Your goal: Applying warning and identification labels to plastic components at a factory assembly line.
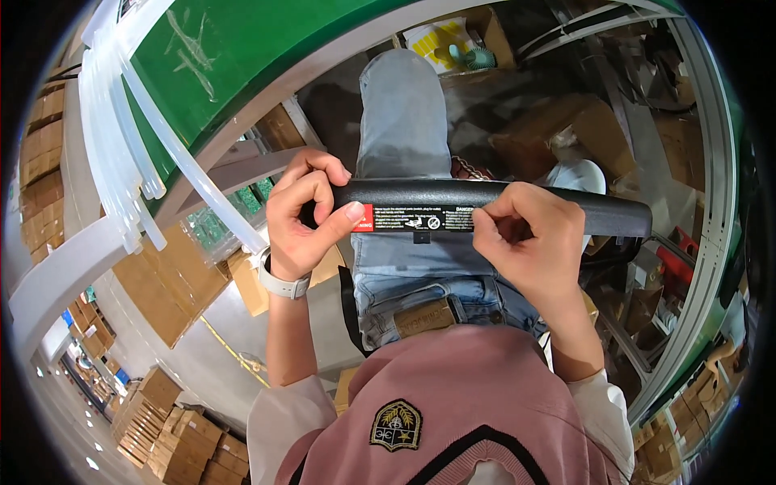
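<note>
Left hand (303,218), white watch on the wrist, curled around the left tip of a long black textured plastic bar (493,206), thumb pinching it near the red and white warning sticker (420,220). Bar held level above the lap in blue jeans (404,121), long way running left to right, right tip poking out free, past the fingers. Right hand (529,238) gripping near the middle, thumb and finger pinching the lower edge beside the sticker. Both hands touching; left one at the very tip.

Both hands (303,218) (529,242) raised, fingers pinched.
</note>
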### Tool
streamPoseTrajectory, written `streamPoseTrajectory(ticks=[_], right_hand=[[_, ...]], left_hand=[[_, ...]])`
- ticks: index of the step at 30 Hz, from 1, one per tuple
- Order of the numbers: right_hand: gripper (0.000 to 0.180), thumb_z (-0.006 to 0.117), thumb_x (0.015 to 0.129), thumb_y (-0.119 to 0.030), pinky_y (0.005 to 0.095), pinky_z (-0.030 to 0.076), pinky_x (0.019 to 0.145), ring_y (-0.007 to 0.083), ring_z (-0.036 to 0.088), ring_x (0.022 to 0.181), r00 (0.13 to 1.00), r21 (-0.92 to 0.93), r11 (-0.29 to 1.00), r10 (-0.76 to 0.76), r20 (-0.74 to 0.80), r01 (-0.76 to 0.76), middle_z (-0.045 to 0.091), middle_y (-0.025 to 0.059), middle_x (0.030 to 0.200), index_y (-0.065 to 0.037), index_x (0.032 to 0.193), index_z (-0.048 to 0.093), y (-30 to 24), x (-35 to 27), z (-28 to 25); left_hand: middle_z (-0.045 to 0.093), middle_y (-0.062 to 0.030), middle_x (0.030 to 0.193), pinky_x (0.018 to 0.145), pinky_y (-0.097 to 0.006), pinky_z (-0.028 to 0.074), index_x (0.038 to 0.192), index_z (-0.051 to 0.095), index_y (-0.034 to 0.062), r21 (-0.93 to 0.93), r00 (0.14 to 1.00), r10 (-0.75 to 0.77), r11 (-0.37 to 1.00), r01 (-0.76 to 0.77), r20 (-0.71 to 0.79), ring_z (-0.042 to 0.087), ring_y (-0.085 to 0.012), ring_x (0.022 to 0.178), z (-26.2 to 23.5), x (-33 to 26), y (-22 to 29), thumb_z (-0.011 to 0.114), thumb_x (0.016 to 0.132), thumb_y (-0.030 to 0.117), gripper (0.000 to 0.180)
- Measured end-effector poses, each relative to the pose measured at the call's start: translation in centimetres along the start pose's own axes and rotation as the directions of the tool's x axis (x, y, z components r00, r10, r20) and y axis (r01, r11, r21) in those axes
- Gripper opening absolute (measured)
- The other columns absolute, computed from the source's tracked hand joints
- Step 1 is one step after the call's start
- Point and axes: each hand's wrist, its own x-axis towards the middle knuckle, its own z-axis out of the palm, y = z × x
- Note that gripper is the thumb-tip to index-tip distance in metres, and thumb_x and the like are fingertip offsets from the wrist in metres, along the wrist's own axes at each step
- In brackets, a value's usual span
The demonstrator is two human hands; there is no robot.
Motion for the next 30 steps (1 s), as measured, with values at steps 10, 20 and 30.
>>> streamPoseTrajectory(ticks=[10,20,30], right_hand=[[0.027,0.074,0.070,-0.010,0.0325,0.042,0.043,0.0244,0.055,0.046,0.993,-0.385,0.916,-0.084,0.084,0.110,0.054,0.0055,0.058,-0.005,0.062,0.049,-0.2,1.0,-0.8],[0.049,0.070,0.074,-0.026,0.0522,0.033,0.101,0.0273,0.041,0.131,0.864,-0.509,0.699,-0.436,0.253,0.502,0.052,0.0079,0.131,-0.010,0.119,0.060,1.9,-0.5,-1.2],[0.050,0.069,0.081,-0.023,0.0439,0.045,0.094,0.0332,0.058,0.110,0.601,-0.810,0.381,-0.543,-0.586,-0.445,0.061,0.0160,0.116,-0.005,0.125,0.052,11.8,1.6,-36.0]], left_hand=[[0.053,-0.0124,0.091,0.078,-0.030,0.046,0.059,0.036,0.0074,0.001,1.000,-0.017,1.000,0.017,0.002,0.052,-0.0196,0.084,-0.1,0.4,-0.1,0.073,0.068,0.006,0.038],[0.052,-0.0121,0.091,0.081,-0.033,0.043,0.079,0.046,0.0049,0.021,0.996,0.000,1.000,0.002,-0.084,0.051,-0.0218,0.085,-0.1,-0.1,-0.9,0.072,0.074,0.019,0.030],[0.066,-0.0167,0.083,0.077,-0.031,0.049,0.092,0.064,-0.0023,0.469,0.986,0.156,0.868,-0.161,0.049,0.066,-0.0282,0.078,0.9,0.8,1.4,0.053,0.062,0.004,0.032]])
